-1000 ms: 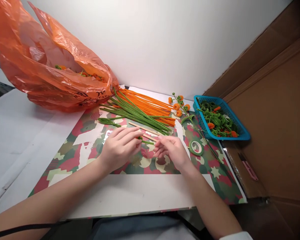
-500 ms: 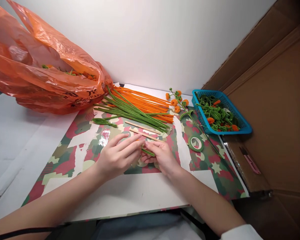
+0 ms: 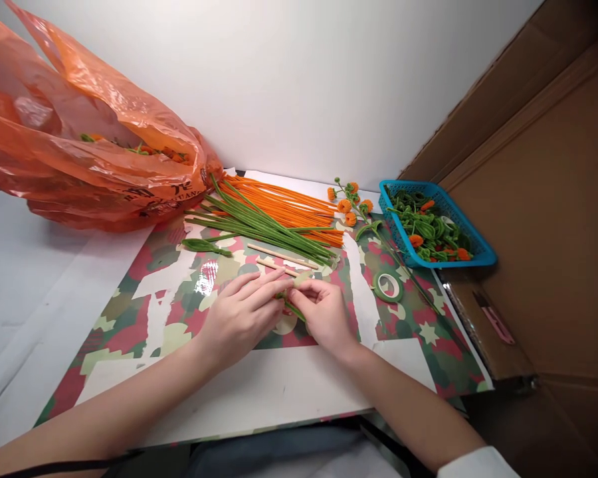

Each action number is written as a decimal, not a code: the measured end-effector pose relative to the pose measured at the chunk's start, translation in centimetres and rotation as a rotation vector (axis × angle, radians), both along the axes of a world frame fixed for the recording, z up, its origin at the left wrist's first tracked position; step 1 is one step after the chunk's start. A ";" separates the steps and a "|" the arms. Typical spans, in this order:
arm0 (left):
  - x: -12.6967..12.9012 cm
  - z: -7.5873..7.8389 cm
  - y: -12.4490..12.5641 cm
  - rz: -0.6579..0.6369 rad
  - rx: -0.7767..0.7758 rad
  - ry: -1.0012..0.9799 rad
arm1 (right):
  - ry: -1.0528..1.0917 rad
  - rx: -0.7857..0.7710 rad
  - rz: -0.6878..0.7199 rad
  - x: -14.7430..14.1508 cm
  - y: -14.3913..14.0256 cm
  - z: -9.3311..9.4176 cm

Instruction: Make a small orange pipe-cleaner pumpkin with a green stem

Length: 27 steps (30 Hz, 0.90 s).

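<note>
My left hand (image 3: 246, 317) and my right hand (image 3: 327, 320) meet over the camouflage-patterned mat. Between their fingertips is a short green pipe cleaner (image 3: 296, 311), its free end slanting down to the right. My left fingers lie over its other end and hide most of it. The thumb and fingers of my right hand pinch close beside them. Just beyond the hands lie two thin wooden sticks (image 3: 282, 255). Behind these, a bundle of green pipe cleaners (image 3: 279, 229) crosses a bundle of orange pipe cleaners (image 3: 289, 199).
An orange plastic bag (image 3: 94, 166) bulges at the left. Green tape (image 3: 389, 287) lies right of the hands, near a pipe-cleaner flower stem (image 3: 349, 206). A blue basket (image 3: 483, 255) holds green and orange pieces. A pink cutter (image 3: 496, 320) rests on cardboard. A looped green leaf (image 3: 204, 246) lies left.
My right hand has turned, its fingers now curled in above the pipe cleaner rather than spread beneath it. The pipe cleaner's free end slants down more steeply. The view has shifted slightly.
</note>
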<state>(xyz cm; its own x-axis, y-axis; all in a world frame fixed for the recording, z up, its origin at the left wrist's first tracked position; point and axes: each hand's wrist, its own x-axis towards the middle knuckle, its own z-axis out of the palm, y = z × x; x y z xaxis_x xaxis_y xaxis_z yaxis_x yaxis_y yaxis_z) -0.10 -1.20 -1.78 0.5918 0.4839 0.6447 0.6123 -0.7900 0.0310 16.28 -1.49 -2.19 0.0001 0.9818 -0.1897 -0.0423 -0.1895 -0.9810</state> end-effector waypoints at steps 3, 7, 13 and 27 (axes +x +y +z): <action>0.0 -0.3 0.1 0.019 -0.072 -0.031 | -0.033 0.013 0.002 0.1 -0.1 0.1; -0.2 -0.7 0.2 0.010 -0.206 -0.105 | -0.004 -0.022 -0.011 0.3 0.1 0.2; -0.2 -0.8 0.4 0.023 -0.388 -0.149 | 0.097 -0.125 -0.029 0.2 0.2 0.5; 0.2 -0.9 0.8 -0.040 -0.250 -0.066 | 0.082 -0.278 0.107 1.1 1.0 1.7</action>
<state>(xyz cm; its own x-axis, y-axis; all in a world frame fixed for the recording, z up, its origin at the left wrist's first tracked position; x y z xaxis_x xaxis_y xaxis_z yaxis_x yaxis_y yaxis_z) 0.08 -0.39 -2.68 0.5745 0.6098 0.5460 0.5705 -0.7767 0.2670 17.43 -0.48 -0.53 -0.1270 0.8861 -0.4458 -0.0841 -0.4574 -0.8853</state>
